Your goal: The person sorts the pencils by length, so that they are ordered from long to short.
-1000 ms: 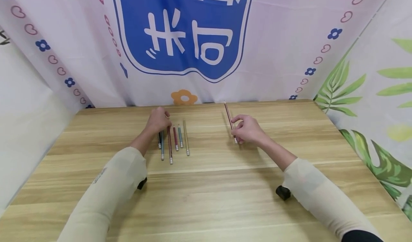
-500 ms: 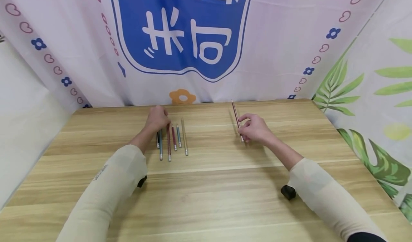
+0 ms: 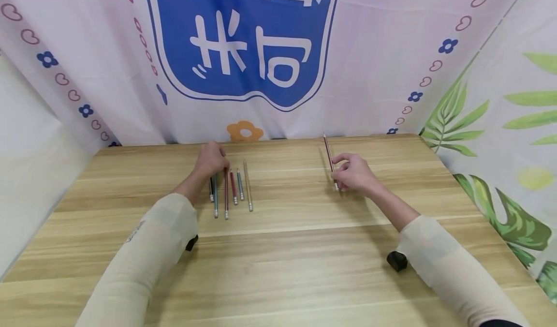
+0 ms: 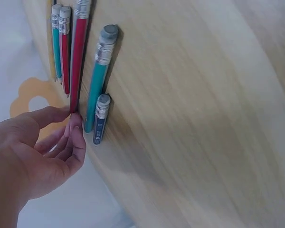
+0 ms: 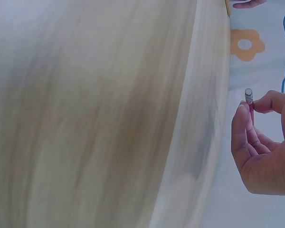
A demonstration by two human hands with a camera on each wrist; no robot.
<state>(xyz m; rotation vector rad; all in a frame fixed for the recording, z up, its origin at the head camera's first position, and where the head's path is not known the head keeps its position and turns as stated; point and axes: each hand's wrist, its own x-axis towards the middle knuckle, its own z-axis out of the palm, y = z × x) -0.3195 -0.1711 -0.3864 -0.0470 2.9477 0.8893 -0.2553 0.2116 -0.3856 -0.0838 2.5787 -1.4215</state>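
Between thumb and fingertips, my right hand (image 3: 354, 173) pinches a dark red pencil (image 3: 329, 152) near its eraser end. The right wrist view shows its metal-banded eraser end (image 5: 249, 96) above the fingertips. My left hand (image 3: 211, 159) pinches the far end of a long red pencil (image 4: 79, 52) in the row on the table. To its left lie a long teal pencil (image 4: 99, 78) and a short dark pencil (image 4: 100, 122). On its right are a short red pencil (image 3: 233, 187), a short blue pencil (image 3: 240, 184) and a long yellow pencil (image 3: 247, 186). Eraser ends face me.
The wooden table (image 3: 270, 264) ends at a printed curtain (image 3: 370, 66) along its back edge. A leaf-patterned sheet (image 3: 509, 138) hangs on the right. Each sleeve carries a small black device, the right one (image 3: 397, 260) being plainer to see.
My right hand has moved to the right with its pencil, away from the row. The left hand stays at the far end of the long red pencil, nearly still.
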